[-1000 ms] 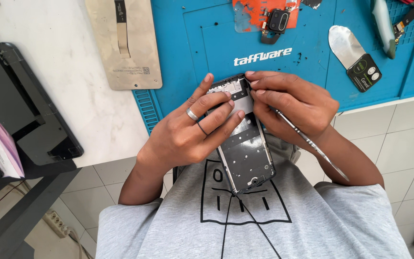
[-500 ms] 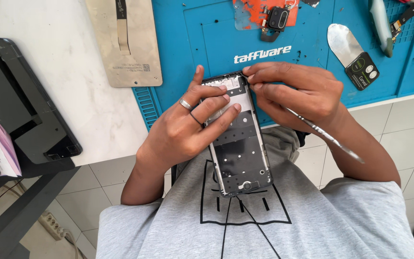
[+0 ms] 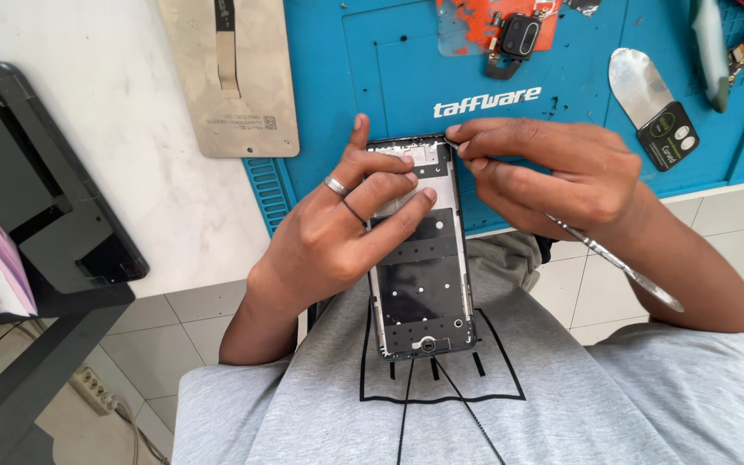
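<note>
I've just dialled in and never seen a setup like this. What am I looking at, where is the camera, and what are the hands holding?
The single view comes from a camera on the person's head, looking down over their grey shirt. The left hand grips an opened black phone frame. The right hand pinches a thin metal prying tool at the frame's top corner. On the blue rubber repair mat lie a small black camera module and a silver spade-shaped opening pick; a beige phone back cover lies beside it.
</note>
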